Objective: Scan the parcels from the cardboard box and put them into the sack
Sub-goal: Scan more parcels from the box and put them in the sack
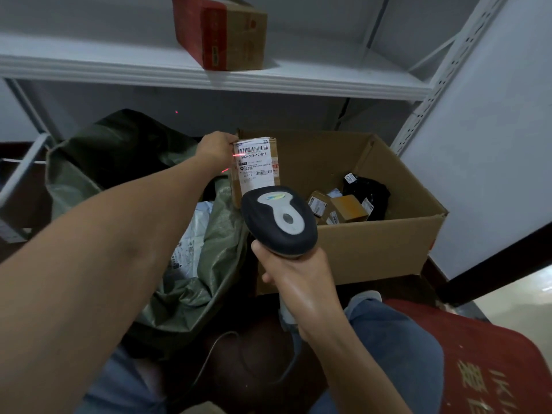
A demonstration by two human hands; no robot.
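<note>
My left hand (215, 149) grips a small brown parcel (255, 167) by its left edge, holding it upright over the near-left corner of the open cardboard box (373, 249). A white label with barcodes faces me, and a red scan line crosses its top barcode. My right hand (298, 273) grips the handle of a dark grey and white barcode scanner (279, 219), aimed at the label from below. Several small parcels (343, 207) lie in the box bottom. The green woven sack (185, 276) gapes open on the left, with white parcels (188, 243) inside.
A white metal shelf (209, 73) runs overhead with a red and brown carton (221, 31) on it. The scanner's cable (215, 351) trails down between my knees. A red mat (478, 363) lies at the lower right. A white panel (493, 144) stands right of the box.
</note>
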